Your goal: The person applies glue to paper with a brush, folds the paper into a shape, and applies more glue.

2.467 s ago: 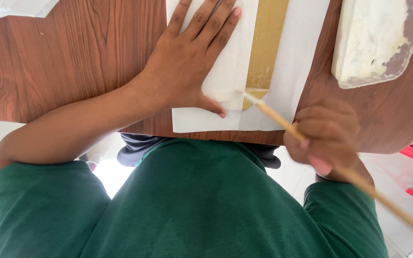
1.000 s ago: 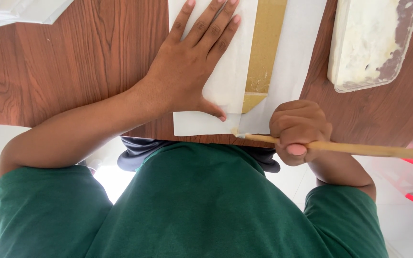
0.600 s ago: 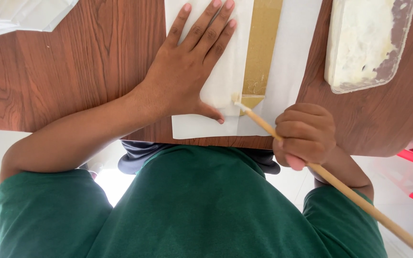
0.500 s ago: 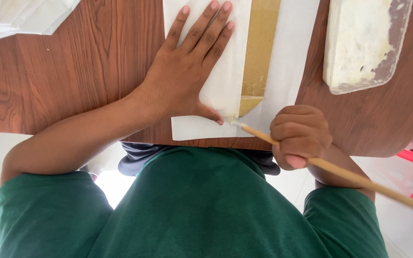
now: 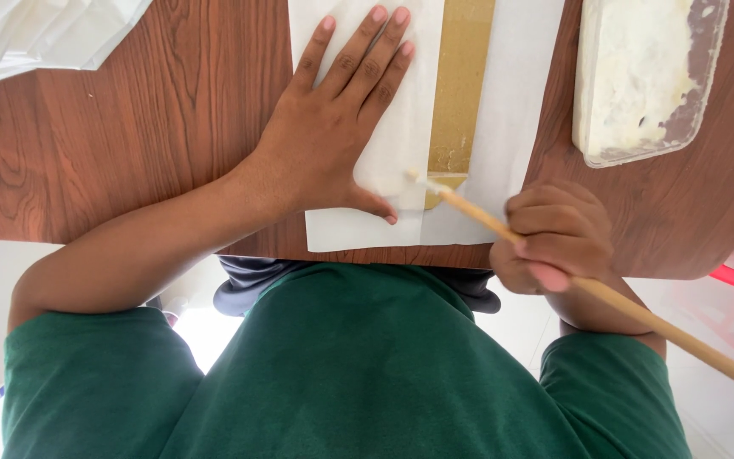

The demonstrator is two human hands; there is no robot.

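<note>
- The left hand (image 5: 333, 136) lies flat and open in the upper middle of the frame, palm down, grasping nothing; its fingers are spread over the white paper sheet (image 5: 503, 136) and pin it to the wooden table (image 5: 129, 144).
- The right hand (image 5: 554, 246), right of centre, is clenched in a fist around a long wooden stick (image 5: 639, 314) that runs from the lower right edge of the frame up toward the middle.
- The stick's tip carries a pale, paste-like blob and touches the paper at the lower end of a tan strip (image 5: 460, 85), just beside the left thumb.
- The tan strip runs down the paper from the top edge of the frame and ends squarely near the sheet's lower border.
- A shallow tray (image 5: 707, 93) coated with whitish paste sits at the upper right on the table, apart from the paper.
- Crumpled white plastic (image 5: 44, 34) fills the upper left corner.
- Judged from this, the step in hand is spreading paste with the stick at the strip's lower end while the flat hand steadies the sheet.
- The next move likely calls for light, even strokes along the strip's edge, firm downward pressure from the flat hand so the sheet does not slide, and keeping the thumb clear of the wet tip.
</note>
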